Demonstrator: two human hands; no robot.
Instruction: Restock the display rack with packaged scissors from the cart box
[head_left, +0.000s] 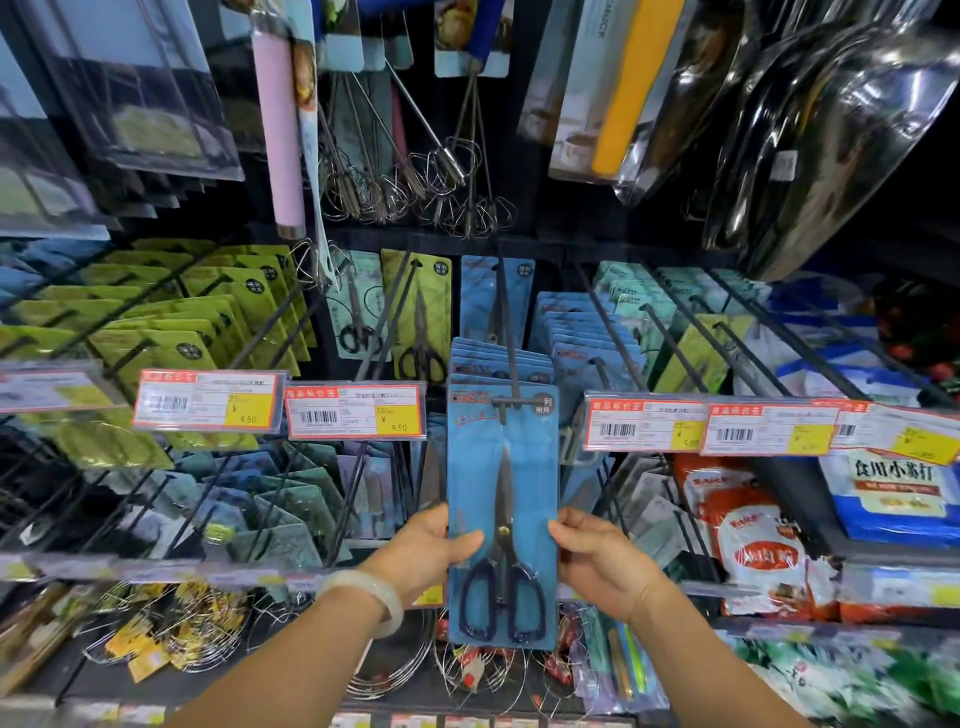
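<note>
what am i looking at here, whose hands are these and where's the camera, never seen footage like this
There is no machine here. A person wears a wide-angle camera on the head, so the single picture looks forward and down at their own arms, and the edges bend.

They stand at a shop display rack with long metal hooks. The left hand, with a pale bangle on the wrist, and the right hand each grip a side edge of a blue scissors pack. Its hang hole is at the tip of the centre hook, where more blue packs hang behind it.

Around it hang green scissors packs, whisks above, and price tags along the rail. Food packets sit lower right.
</note>
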